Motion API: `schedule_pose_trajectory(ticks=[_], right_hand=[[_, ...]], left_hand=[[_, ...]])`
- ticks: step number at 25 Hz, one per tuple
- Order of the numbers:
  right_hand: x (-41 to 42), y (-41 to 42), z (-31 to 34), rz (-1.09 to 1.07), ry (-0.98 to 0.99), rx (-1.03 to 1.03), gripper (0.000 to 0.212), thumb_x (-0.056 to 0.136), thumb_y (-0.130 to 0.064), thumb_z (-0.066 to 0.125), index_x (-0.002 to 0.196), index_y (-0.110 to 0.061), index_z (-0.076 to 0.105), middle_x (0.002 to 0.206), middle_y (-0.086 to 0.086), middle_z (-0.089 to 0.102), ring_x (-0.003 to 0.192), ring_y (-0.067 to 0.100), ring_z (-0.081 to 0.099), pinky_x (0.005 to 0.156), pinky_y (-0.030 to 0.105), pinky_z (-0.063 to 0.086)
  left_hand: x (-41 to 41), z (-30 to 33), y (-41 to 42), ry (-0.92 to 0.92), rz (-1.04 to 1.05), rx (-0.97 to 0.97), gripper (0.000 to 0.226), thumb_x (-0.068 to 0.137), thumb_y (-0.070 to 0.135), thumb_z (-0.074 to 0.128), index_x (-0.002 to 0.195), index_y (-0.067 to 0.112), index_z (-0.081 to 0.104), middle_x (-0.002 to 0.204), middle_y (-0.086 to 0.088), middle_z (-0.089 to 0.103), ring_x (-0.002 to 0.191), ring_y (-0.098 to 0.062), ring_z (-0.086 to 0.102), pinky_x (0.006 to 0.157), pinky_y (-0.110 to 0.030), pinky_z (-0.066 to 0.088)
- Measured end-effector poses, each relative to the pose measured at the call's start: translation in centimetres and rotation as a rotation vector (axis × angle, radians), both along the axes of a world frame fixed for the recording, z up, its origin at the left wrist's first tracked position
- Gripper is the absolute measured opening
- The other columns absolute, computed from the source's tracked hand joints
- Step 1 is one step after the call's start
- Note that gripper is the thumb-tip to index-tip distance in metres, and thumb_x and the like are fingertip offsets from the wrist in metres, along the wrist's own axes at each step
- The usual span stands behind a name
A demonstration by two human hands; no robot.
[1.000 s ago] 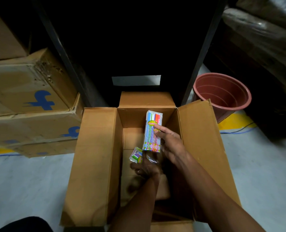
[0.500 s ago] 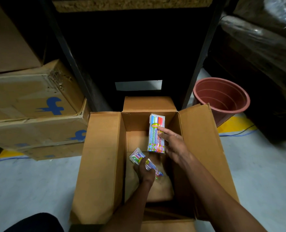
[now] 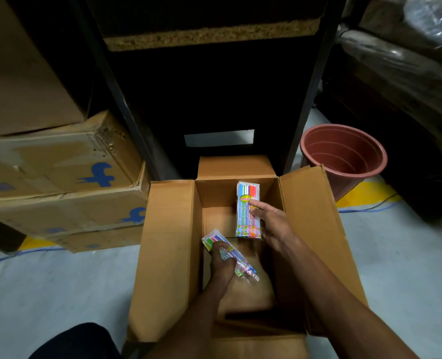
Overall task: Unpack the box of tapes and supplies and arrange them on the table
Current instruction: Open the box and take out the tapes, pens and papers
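Observation:
An open cardboard box [image 3: 168,255] stands on the floor below me, flaps spread. My right hand [image 3: 273,224] holds a flat packet of coloured pens [image 3: 245,211] upright over the box's far end, thumb across its front. My left hand [image 3: 222,263] is lower inside the box and grips a second packet of coloured pens [image 3: 216,240] that lies slanted, one end sticking out past my fingers. Brown paper [image 3: 251,294] lines the box bottom beneath my left hand.
Stacked cardboard cartons [image 3: 59,182] with blue logos fill the left. A dark metal rack [image 3: 214,99] rises right behind the box. A reddish plastic bucket [image 3: 344,154] stands at the right, with plastic-wrapped goods [image 3: 409,47] beyond. The grey floor [image 3: 59,288] shows yellow markings.
My left hand has pulled the second packet up from the bottom, so more of it shows. The right hand keeps its packet in about the same place. My head has tilted up.

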State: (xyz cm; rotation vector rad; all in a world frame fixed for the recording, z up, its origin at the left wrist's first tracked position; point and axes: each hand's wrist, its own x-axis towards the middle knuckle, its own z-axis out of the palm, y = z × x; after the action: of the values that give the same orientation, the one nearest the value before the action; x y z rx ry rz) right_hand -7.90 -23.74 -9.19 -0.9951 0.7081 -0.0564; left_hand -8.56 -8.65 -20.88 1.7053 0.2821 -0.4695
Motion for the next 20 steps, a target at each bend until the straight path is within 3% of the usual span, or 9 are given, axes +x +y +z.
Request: schedule_pose_trajectory(ticks=[3,6,12,18,20], right_hand=[[-0.7,0.1,0.9,0.017,0.005,-0.005,0.034,0.092,0.004,0.057,0.118,-0.01,0.074,0.11,0.012,0.075,0.085,0.022,0.075,0.065,0.032,0.061],[-1.6,0.3,1.7,0.029,0.023,0.004,0.034,0.092,0.003,0.057,0.116,-0.012,0.075,0.106,0.01,0.076,0.081,0.02,0.075,0.062,0.03,0.059],[-3.8,0.9,3.9,0.084,0.086,-0.018,0.033,0.092,0.005,0.055,0.112,-0.012,0.076,0.107,0.013,0.076,0.08,0.021,0.075,0.061,0.031,0.059],[-8.2,0.9,13.9,0.08,0.195,-0.02,0.03,0.094,0.0,0.058,0.112,-0.015,0.077,0.109,0.011,0.076,0.092,0.028,0.074,0.08,0.044,0.061],[-9.5,1.3,19.0,0.068,0.208,-0.018,0.029,0.094,0.0,0.059,0.112,-0.014,0.077,0.107,0.009,0.077,0.088,0.026,0.075,0.074,0.042,0.062]], left_hand=[[0.0,1.8,0.5,0.052,-0.009,-0.024,0.047,0.086,-0.018,0.049,0.116,0.019,0.05,0.104,-0.004,0.056,0.083,-0.009,0.055,0.059,-0.021,0.051],[-0.3,3.4,0.9,0.163,-0.001,-0.088,0.051,0.089,-0.017,0.046,0.122,0.02,0.053,0.112,-0.009,0.059,0.09,-0.02,0.06,0.049,-0.024,0.053],[-1.9,7.4,2.0,0.401,0.124,-0.197,0.035,0.094,0.003,0.04,0.104,0.027,0.063,0.094,-0.007,0.067,0.078,-0.027,0.065,0.067,-0.036,0.054],[-5.7,19.1,5.0,0.432,0.106,-0.214,0.027,0.088,-0.001,0.054,0.104,0.017,0.066,0.097,-0.012,0.066,0.08,-0.029,0.064,0.06,-0.033,0.054],[-6.6,24.3,6.0,0.422,0.104,-0.23,0.029,0.087,-0.005,0.057,0.107,0.014,0.066,0.098,-0.014,0.068,0.082,-0.03,0.065,0.063,-0.033,0.055]])
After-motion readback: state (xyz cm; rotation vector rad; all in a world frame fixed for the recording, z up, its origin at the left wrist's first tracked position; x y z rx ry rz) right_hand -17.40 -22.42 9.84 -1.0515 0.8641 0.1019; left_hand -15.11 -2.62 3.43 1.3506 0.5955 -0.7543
